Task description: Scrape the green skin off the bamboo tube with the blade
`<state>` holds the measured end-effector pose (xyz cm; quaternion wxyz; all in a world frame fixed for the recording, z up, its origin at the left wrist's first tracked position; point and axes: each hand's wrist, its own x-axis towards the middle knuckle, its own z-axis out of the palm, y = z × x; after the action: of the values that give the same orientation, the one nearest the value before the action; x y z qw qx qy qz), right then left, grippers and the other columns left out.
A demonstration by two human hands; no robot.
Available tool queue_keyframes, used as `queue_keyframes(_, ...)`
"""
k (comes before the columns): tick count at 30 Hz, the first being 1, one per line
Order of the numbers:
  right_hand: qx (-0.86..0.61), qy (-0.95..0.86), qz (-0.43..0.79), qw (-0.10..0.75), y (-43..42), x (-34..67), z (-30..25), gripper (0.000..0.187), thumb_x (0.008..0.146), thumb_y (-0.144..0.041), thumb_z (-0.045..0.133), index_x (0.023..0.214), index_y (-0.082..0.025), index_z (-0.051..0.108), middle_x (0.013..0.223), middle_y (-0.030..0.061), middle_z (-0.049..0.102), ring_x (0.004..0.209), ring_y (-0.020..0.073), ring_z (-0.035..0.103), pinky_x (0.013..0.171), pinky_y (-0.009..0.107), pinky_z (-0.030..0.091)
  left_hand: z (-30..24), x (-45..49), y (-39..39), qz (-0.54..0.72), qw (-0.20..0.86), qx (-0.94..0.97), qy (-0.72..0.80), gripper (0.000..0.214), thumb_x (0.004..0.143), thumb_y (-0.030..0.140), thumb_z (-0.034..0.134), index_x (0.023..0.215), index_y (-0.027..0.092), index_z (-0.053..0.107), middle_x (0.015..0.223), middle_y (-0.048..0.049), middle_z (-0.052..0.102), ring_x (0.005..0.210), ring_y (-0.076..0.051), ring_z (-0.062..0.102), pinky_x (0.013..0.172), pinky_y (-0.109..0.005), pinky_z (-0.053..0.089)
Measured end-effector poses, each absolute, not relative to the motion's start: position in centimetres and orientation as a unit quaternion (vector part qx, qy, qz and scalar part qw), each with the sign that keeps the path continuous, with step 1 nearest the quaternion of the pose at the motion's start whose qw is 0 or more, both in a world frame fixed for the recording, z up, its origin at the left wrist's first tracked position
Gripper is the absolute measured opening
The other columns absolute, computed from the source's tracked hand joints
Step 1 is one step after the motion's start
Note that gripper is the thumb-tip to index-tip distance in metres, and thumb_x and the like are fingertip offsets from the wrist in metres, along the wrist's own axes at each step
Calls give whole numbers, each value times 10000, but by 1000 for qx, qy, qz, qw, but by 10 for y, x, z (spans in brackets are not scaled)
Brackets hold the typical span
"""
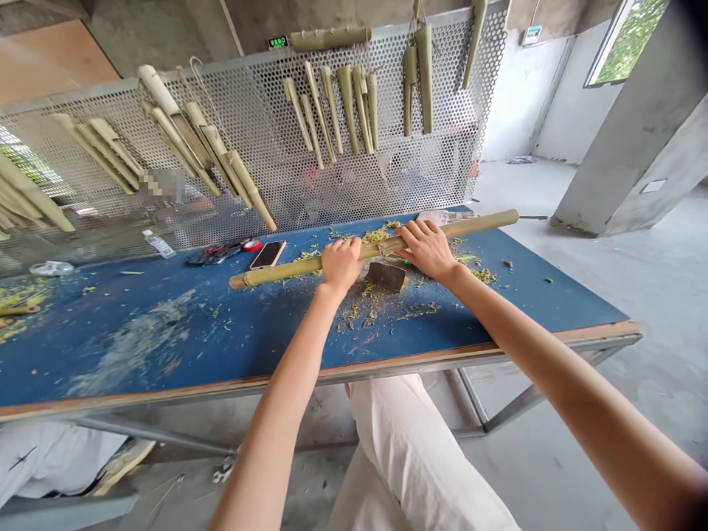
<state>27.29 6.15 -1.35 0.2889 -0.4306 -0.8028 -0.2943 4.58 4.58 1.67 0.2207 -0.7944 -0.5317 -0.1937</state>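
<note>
A long pale bamboo pole (276,273) lies slantwise above the blue table, its right end higher in the picture. My left hand (341,262) is closed over the pole left of its middle. Farther right, my right hand (427,247) rests over the same pole with its fingers bent around it; the fingertips are partly hidden. A ringed node (381,249) of the pole shows between the two hands. Just below it on the table sits a dark brown, rough-looking block-like piece (387,276). Yellow-green shavings (381,233) are scattered around both hands.
The blue tabletop (221,346) has a smartphone (268,254), red tape roll (252,245), dark tools (218,253) and a clear bottle (158,243). Behind stands a perforated metal panel (237,96) hung with several bamboo pieces. Another person's leg (55,457) is at lower left.
</note>
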Motion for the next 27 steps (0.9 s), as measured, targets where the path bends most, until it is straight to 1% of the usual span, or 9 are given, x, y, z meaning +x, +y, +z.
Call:
queue_keyframes(6,-415,-814,-279,295,64,275,-15,364,985,-402,446,1248,-193,588,1134,135,620,1054,299,496,904,432,380,15,46,47,-179,212,-801,-530,209,838,82,593,1017,140,684,946,-133,744,936,-277,693,766,-358,465)
queue_keyframes(9,-434,-796,-282,314,65,277,-16,365,948,-389,502,1249,-205,596,1155,133,624,1092,313,486,935,454,378,14,45,48,-185,218,-796,-534,247,845,58,574,1051,144,679,980,-137,745,971,-280,691,793,-365,464)
queue_keyframes(12,-461,-758,-294,354,64,280,-15,375,940,-346,492,1277,-214,594,1192,132,629,1124,317,492,963,476,369,15,42,50,-185,223,-778,-557,259,867,89,589,1107,151,667,1017,-146,745,999,-286,690,825,-372,466)
queue_keyframes(14,-473,-737,-301,378,63,283,-12,354,962,-376,471,1233,-207,623,1172,137,646,1102,311,518,957,475,372,16,37,51,-179,225,-760,-584,248,895,134,585,1132,152,657,1028,-154,745,984,-288,696,819,-370,470)
queue_keyframes(16,-474,-736,-293,383,62,287,-9,365,985,-460,446,1098,-198,673,1075,137,675,1031,294,555,914,449,391,19,32,51,-176,226,-736,-613,233,930,186,559,1142,153,651,1021,-160,747,958,-292,704,800,-368,473)
queue_keyframes(19,-482,-768,-239,347,65,293,-10,524,1021,-546,340,853,-203,698,786,102,664,838,244,588,779,383,407,23,26,52,-179,225,-708,-645,250,963,282,547,1159,160,643,1011,-164,752,939,-294,710,781,-357,474)
queue_keyframes(21,-498,-793,-189,297,71,297,-14,608,1021,-592,296,799,-203,708,677,85,631,728,220,579,697,352,388,24,22,52,-181,221,-697,-658,290,962,359,567,1164,165,641,1024,-168,753,938,-295,710,778,-351,472)
queue_keyframes(24,-518,-822,-124,203,80,303,-24,626,947,-707,398,832,-193,736,747,114,678,689,220,581,635,336,374,23,18,54,-183,210,-691,-667,356,955,458,571,1135,161,652,1039,-185,749,942,-306,708,777,-354,464)
queue_keyframes(27,-545,-821,-86,148,85,308,-28,551,878,-709,546,822,-199,747,774,120,702,669,223,582,610,337,373,21,14,56,-181,202,-693,-668,385,950,497,567,1112,160,661,1043,-191,747,951,-313,707,785,-357,453)
